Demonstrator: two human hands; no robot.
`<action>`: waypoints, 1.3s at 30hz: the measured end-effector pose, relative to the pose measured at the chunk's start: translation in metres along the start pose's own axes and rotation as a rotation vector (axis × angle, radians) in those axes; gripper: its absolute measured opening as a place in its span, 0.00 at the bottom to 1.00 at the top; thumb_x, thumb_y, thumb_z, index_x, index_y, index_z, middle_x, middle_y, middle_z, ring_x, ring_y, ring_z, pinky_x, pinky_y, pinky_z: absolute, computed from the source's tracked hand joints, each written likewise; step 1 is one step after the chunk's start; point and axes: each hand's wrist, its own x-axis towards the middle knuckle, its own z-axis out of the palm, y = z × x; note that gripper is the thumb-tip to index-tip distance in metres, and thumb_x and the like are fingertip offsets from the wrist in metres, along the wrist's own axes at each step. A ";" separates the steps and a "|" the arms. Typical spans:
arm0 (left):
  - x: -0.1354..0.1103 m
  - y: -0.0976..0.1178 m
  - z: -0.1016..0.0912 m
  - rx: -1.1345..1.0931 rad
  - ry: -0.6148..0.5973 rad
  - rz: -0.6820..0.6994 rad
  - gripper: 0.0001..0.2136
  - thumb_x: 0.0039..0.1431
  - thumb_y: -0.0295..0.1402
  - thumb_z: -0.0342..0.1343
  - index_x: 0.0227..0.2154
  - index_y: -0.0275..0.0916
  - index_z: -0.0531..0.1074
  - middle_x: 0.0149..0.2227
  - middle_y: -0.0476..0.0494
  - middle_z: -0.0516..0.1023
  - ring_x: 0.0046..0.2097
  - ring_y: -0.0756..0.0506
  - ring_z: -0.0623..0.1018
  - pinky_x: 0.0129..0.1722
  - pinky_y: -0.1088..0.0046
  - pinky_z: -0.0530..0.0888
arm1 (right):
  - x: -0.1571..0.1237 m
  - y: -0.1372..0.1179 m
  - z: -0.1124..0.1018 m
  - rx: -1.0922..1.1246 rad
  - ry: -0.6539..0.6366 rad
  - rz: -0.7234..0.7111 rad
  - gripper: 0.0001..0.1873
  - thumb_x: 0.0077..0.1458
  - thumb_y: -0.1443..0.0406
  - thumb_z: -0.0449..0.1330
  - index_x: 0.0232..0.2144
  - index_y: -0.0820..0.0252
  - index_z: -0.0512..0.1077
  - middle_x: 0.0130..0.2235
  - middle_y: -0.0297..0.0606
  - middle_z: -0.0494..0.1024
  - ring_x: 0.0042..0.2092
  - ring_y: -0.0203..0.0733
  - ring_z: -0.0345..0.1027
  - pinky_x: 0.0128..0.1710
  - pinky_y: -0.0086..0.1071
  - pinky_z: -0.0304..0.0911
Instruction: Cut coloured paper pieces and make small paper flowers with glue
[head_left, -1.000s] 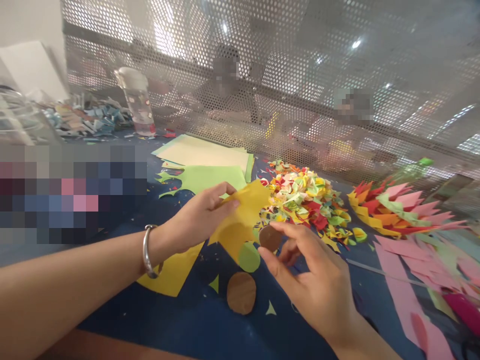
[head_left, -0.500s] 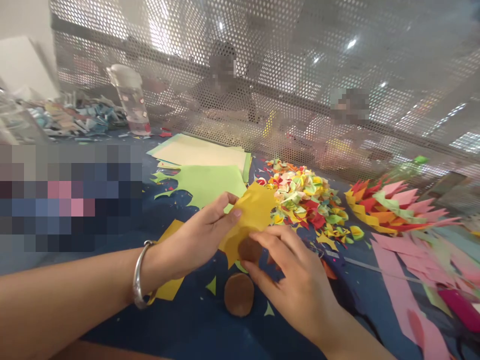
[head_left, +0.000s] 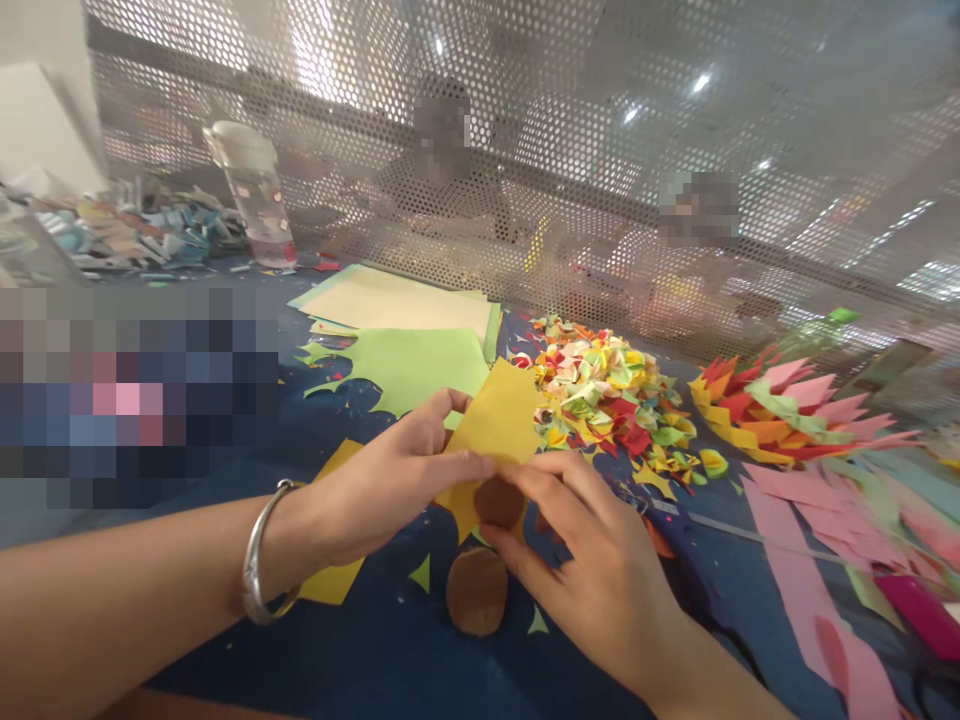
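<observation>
My left hand (head_left: 382, 480), with a silver bangle on its wrist, pinches a ragged yellow paper sheet (head_left: 499, 418) above the blue table (head_left: 360, 640). My right hand (head_left: 592, 560) presses a small brown cardboard disc (head_left: 497, 502) against the lower part of that sheet, fingers closed on the disc. A second brown disc (head_left: 477, 592) lies flat on the table just below the hands. Another yellow paper piece (head_left: 334, 580) lies under my left wrist.
Green sheets (head_left: 420, 365) and cream sheets (head_left: 390, 305) lie behind the hands. A heap of small coloured cut pieces (head_left: 607, 400) sits to the right, then spiky paper shapes (head_left: 795, 415) and pink strips (head_left: 817, 580). A clear bottle (head_left: 255, 195) stands far left by a perforated screen; people sit behind it.
My right hand has brought the brown disc from beside the yellow sheet onto its lower part. My left hand has shifted its pinch on the sheet slightly.
</observation>
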 end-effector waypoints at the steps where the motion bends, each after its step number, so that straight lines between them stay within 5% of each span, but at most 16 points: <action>1: 0.000 0.001 -0.001 -0.008 -0.015 0.005 0.14 0.61 0.27 0.60 0.46 0.42 0.63 0.38 0.50 0.80 0.36 0.51 0.78 0.35 0.78 0.72 | 0.000 0.000 0.000 0.003 -0.002 0.003 0.16 0.64 0.62 0.62 0.52 0.64 0.74 0.44 0.47 0.77 0.37 0.46 0.76 0.33 0.39 0.75; 11: -0.001 0.001 -0.004 0.067 -0.052 0.000 0.24 0.52 0.24 0.67 0.48 0.41 0.62 0.37 0.50 0.81 0.37 0.49 0.79 0.37 0.75 0.75 | -0.002 0.003 0.001 0.008 0.004 -0.009 0.15 0.63 0.63 0.63 0.51 0.64 0.74 0.45 0.47 0.77 0.37 0.46 0.77 0.32 0.39 0.75; 23: 0.000 0.003 -0.002 0.128 0.022 0.048 0.23 0.53 0.25 0.67 0.47 0.41 0.61 0.37 0.49 0.82 0.36 0.48 0.82 0.35 0.75 0.75 | -0.001 0.003 -0.002 0.061 0.091 0.022 0.16 0.63 0.64 0.64 0.52 0.60 0.73 0.44 0.43 0.75 0.30 0.37 0.71 0.29 0.34 0.73; 28: 0.002 0.001 -0.003 0.052 0.034 0.131 0.25 0.55 0.27 0.67 0.48 0.42 0.58 0.40 0.45 0.84 0.39 0.43 0.85 0.41 0.66 0.80 | 0.000 0.007 -0.004 0.126 0.212 0.200 0.14 0.61 0.62 0.65 0.49 0.57 0.73 0.38 0.36 0.75 0.25 0.33 0.68 0.29 0.32 0.72; 34: -0.001 0.002 -0.002 0.156 0.090 0.233 0.25 0.57 0.28 0.66 0.49 0.43 0.56 0.40 0.45 0.82 0.40 0.41 0.85 0.38 0.67 0.81 | 0.003 0.007 -0.006 0.455 0.154 0.490 0.20 0.61 0.55 0.64 0.52 0.57 0.70 0.35 0.34 0.77 0.24 0.34 0.70 0.22 0.28 0.69; 39: -0.002 -0.003 0.000 0.180 0.053 0.215 0.23 0.59 0.28 0.63 0.49 0.45 0.55 0.41 0.47 0.80 0.41 0.42 0.84 0.42 0.64 0.81 | 0.004 0.004 -0.002 0.621 0.047 0.564 0.15 0.61 0.53 0.63 0.41 0.58 0.74 0.24 0.30 0.75 0.22 0.35 0.68 0.19 0.27 0.67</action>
